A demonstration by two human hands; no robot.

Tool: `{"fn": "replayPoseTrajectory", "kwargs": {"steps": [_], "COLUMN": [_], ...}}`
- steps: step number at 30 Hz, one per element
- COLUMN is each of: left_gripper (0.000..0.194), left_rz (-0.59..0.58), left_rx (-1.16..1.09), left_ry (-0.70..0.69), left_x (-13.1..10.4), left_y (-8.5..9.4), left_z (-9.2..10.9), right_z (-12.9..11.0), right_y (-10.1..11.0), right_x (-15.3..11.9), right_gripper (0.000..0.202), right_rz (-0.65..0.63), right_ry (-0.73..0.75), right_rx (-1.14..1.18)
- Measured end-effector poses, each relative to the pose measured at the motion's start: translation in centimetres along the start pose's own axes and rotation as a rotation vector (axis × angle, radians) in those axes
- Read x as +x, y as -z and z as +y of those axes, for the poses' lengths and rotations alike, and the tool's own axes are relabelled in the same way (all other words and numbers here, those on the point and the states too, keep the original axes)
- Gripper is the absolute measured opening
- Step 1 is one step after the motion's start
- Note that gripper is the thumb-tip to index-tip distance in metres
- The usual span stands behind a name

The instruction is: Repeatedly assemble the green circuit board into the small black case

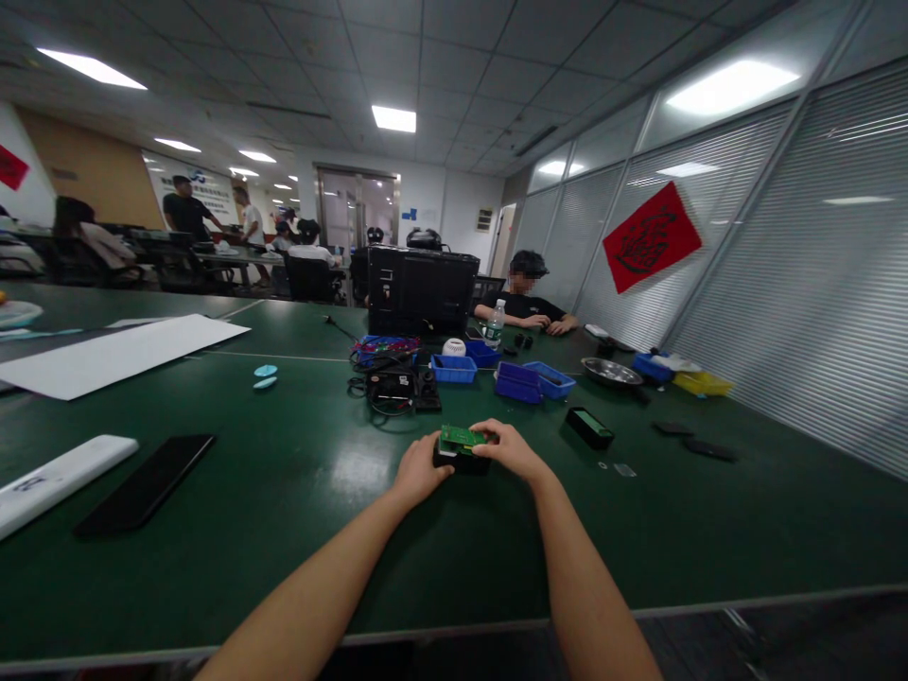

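A small black case (468,463) rests on the green table in front of me, with a green circuit board (460,438) at its top, slightly raised on the near side. My left hand (421,468) grips the left end of the case, thumb at the front. On the right, my right hand (505,448) holds the board's right edge between thumb and fingers. Whether the board touches the case's inside cannot be made out. A second black case (589,427) with a green board in it lies to the right, near a small clear piece (625,470).
Blue trays (454,369), cables and a black device (390,386) stand beyond my hands, before a monitor (423,288). A metal dish (611,372) and yellow tray (702,382) are at the right. A black panel (146,484) lies left. Another person (526,303) sits across the table.
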State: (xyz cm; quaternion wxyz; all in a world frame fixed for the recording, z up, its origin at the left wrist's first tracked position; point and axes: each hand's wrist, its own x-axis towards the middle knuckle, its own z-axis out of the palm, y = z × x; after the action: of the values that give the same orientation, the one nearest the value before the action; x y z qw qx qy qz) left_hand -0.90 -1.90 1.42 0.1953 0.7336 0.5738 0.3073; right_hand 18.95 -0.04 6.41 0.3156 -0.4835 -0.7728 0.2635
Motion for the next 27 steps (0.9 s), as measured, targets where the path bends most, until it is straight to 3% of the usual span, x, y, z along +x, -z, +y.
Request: {"fn": "replayPoseTrajectory", "kwargs": {"steps": [7, 12, 17, 21, 27], "left_gripper": [0.066, 0.065, 0.069, 0.067, 0.061], "left_rz": [-0.005, -0.012, 0.021, 0.052, 0.091], "left_rx": [0.008, 0.013, 0.005, -0.018, -0.057], "left_ry": [0.005, -0.002, -0.023, 0.023, 0.069], "left_x": [0.0, 0.0, 0.1, 0.3, 0.4], "left_y": [0.0, 0.0, -0.3, -0.4, -0.5], "left_z": [0.1, 0.1, -0.3, -0.5, -0.6], "right_z": [0.4, 0.0, 0.4, 1.0, 1.9], "right_y": [0.1, -0.1, -0.1, -0.8, -1.9], "right_x": [0.0, -0.1, -0.1, 0.1, 0.6], "right_gripper": [0.034, 0.036, 0.045, 0.050, 0.047], "right_rz": [-0.007, -0.081, -0.102, -0.138, 0.003], "right_ry": [-0.005, -0.041, -0.046, -0.060, -0.240], "right_rx": [-0.052, -0.069, 0.018, -0.069, -0.299]}}
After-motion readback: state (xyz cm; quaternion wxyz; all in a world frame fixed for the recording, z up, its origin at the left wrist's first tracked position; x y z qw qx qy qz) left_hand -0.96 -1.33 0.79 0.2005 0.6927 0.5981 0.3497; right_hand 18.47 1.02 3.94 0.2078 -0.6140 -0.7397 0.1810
